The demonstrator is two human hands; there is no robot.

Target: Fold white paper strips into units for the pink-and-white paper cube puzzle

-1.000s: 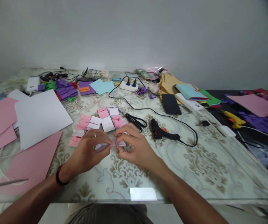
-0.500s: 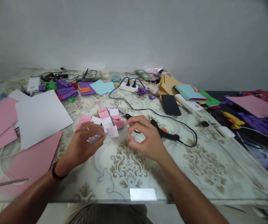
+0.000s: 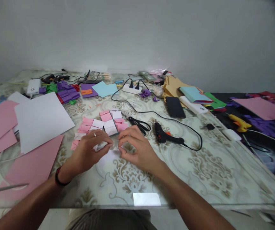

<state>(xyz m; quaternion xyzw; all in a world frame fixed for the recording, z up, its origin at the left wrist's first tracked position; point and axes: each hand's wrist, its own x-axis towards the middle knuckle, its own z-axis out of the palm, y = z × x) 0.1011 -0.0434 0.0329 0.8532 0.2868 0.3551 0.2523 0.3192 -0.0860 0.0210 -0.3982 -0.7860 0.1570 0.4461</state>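
My left hand [image 3: 87, 150], with a ring and a dark wristband, pinches thumb to fingers at a small piece of white paper [image 3: 115, 149]. Facing it, my right hand [image 3: 138, 150] pinches at the paper's other side; the fingers cover most of it. Just beyond lie folded pink paper pieces [image 3: 106, 115] and folded white paper pieces [image 3: 110, 126], grouped in a patchwork partly hidden behind my left hand. Black-handled scissors [image 3: 142, 125] lie past my right fingers. To their right a black glue gun [image 3: 167, 135] rests on its side.
White sheets [image 3: 41, 119] and pink sheets [image 3: 35, 166] cover the left side. A black cord [image 3: 156, 112] loops from a power strip [image 3: 132, 89] to the glue gun. A phone [image 3: 175, 107] and a yellow glue gun [image 3: 240, 123] lie to the right.
My right hand has moved left and meets my left hand at the white paper. The paper has come down toward me, and the scissors are more exposed.
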